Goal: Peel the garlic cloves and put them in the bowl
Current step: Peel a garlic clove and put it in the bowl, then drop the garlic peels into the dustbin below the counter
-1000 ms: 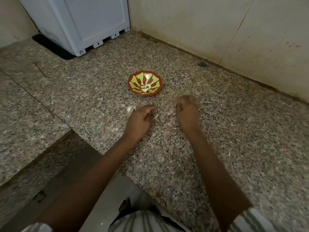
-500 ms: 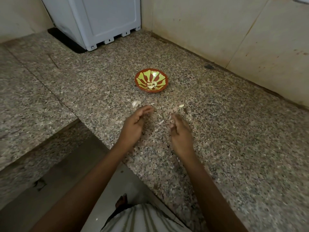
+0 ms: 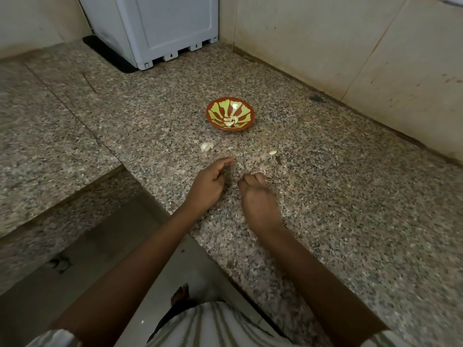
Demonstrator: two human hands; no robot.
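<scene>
Near the counter edge, my main worry: both hands work just beside the drop to the floor, so a clove that squirts out of a pinch could roll off the granite counter. Second risk: a pale skin scrap blends into the speckled stone, so it's easy to sweep skin into the patterned bowl with a clove, or to overlook a clove. Third: the bowl looks small and shallow, so a tossed clove could bounce out. Carrying it over seems safer.

Hand state: left hand is loosely curled, index tip pointing far, and I see nothing in it. Right hand has its fingers curled under, knuckles to the camera. I can't tell whether it pinches a clove because the grip is hidden.

Positions: unpeeled garlic piece lies just far-left of the left index tip, not touching. One loose clove lies far-right of the right hand, near but apart. The bowl sits beyond both hands, with a few peeled cloves on its near side. White appliance stands far left, well apart.
</scene>
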